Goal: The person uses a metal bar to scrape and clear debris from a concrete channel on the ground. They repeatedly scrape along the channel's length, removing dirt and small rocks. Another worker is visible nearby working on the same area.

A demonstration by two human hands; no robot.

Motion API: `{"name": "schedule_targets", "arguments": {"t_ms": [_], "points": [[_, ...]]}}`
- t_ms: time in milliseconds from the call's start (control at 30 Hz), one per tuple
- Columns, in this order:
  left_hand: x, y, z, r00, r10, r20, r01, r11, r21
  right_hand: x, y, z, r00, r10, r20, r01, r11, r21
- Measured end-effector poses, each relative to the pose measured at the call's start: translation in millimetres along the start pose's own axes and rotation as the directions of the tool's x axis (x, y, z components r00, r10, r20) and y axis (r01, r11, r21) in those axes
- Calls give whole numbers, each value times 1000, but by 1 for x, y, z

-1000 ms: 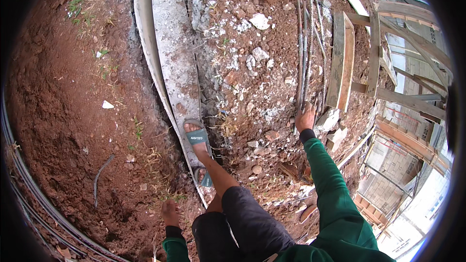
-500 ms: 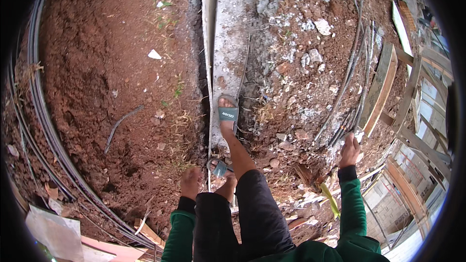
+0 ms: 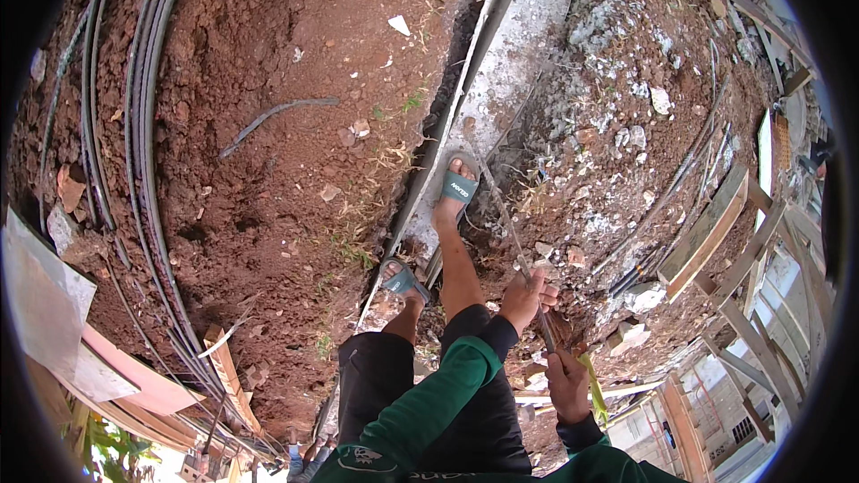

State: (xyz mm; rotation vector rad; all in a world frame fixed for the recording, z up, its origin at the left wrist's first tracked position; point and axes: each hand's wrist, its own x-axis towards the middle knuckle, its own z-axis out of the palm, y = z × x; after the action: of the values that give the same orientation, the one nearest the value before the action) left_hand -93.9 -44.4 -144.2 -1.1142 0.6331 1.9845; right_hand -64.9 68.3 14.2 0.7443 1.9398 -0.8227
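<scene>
Both hands on a long thin steel rod (image 3: 512,237). Left hand (image 3: 526,297) had fingers clenched round it higher up, right hand (image 3: 566,385) clenched lower near the butt end: a spaced two-hand hold, likely for leverage. Rod ran up-left, tip near the sandalled foot (image 3: 456,186) on the concrete strip (image 3: 528,45), beside the trench (image 3: 447,80). Rebar bundle (image 3: 143,143) lay well apart on red soil.

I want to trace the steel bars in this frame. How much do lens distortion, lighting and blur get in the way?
Head view: fisheye bends the steel bars and concrete strip near the rim; daylight is even, shadows soft; sky glare whitens the lower corners; both hands look sharp.
</scene>
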Motion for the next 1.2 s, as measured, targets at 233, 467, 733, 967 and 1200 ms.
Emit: {"name": "schedule_targets", "arguments": {"t_ms": [233,467,733,967,1200], "points": [[71,30,-28,967,-107,-230,18,934,-357,77,-39,15,966,-229,117,251,942,-222],[105,56,-35,987,-119,-103,59,885,-461,121,-95,-7,965,-157,211,222,915,-337],[114,70,-28,988,-128,-90,49,799,-600,133,-116,-4,971,-134,199,197,918,-345],[142,83,-32,994,-62,-92,-8,789,-614,169,-130,-9,939,-233,253,321,857,-402],[173,107,5,989,-71,-133,-84,474,-877,198,-150,-33,924,-281,260,379,576,-725]]}}
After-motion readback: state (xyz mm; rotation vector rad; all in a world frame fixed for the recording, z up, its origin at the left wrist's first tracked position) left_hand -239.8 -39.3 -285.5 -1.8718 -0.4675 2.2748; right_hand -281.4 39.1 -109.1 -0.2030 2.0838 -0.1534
